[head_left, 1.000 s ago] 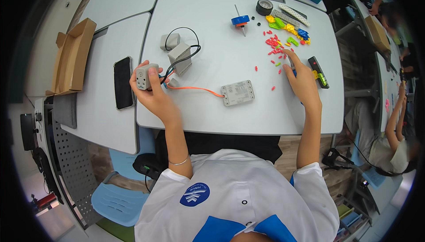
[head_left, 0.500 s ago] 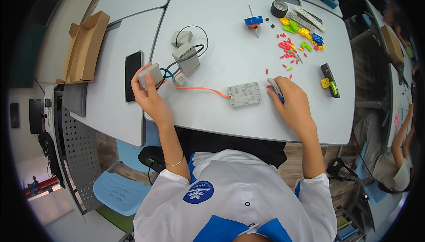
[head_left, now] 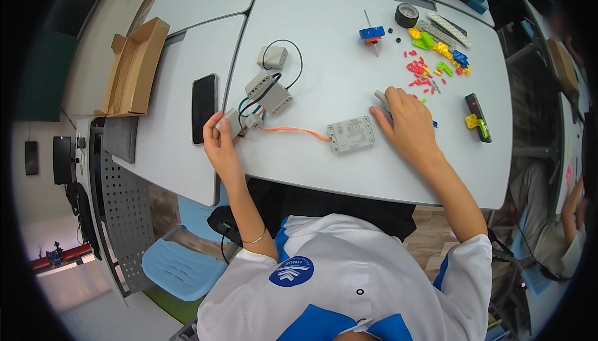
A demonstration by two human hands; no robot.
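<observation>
My left hand (head_left: 222, 152) is closed around a small grey plastic box (head_left: 232, 123) at the left of the white table, low over the surface. Beside it sit a grey wired connector block (head_left: 253, 122) and a larger grey module (head_left: 269, 94) with black and teal cables. An orange ribbon cable (head_left: 296, 130) runs from there to a flat grey box (head_left: 351, 134). Over on the right, my right hand (head_left: 406, 123) curls over a grey curved piece (head_left: 382, 98), mostly hidden by the fingers. A bit of blue (head_left: 435, 124) peeks out beside that hand.
Pink pins (head_left: 418, 67), yellow and green connectors (head_left: 425, 40), grey beams (head_left: 437, 32) and a wheel (head_left: 407, 15) lie at the far right. A blue spinner-like part (head_left: 372, 33) stands nearby. A phone (head_left: 204, 108) and a cardboard box (head_left: 136, 67) are at left.
The whole view has shifted slightly. My left hand has come lower and nearer with the grey box, which has turned. My right hand has moved a little farther away and left, covering several loose pins.
</observation>
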